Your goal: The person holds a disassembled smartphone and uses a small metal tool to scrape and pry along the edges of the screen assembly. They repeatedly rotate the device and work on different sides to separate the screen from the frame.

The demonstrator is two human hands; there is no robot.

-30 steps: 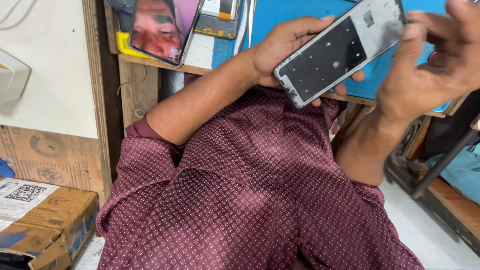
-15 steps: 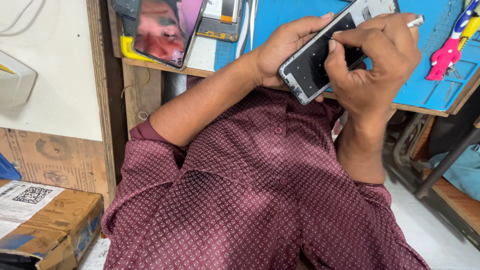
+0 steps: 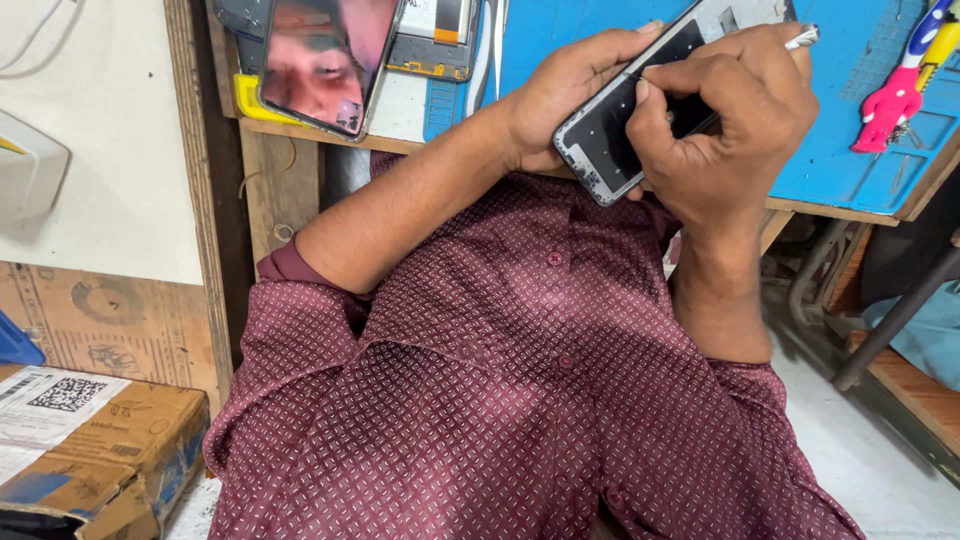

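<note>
Head view: left hand (image 3: 560, 95) cradles phone (image 3: 625, 135) from behind, fingers clamped round its edge. Phone above blue mat (image 3: 850, 110) edge, over lap; long axis runs lower-left to upper-right. Right hand (image 3: 725, 120) lies over screen, pinching thin white tool (image 3: 803, 38), tip hidden. Phone: dark glass, pale frame, small lower-corner openings.

Wooden bench (image 3: 300, 135) along top of view, edge worn, carrying a blue mat (image 3: 850, 120). White wall panel (image 3: 110, 160) at left, bare plywood (image 3: 100, 315) beneath it. A wooden post (image 3: 205, 200) runs down between wall and bench. Cardboard box (image 3: 110, 450) at lower left. Pale floor (image 3: 880, 460) at lower right, with dark metal legs (image 3: 895, 320) crossing it. Light even, soft.
</note>
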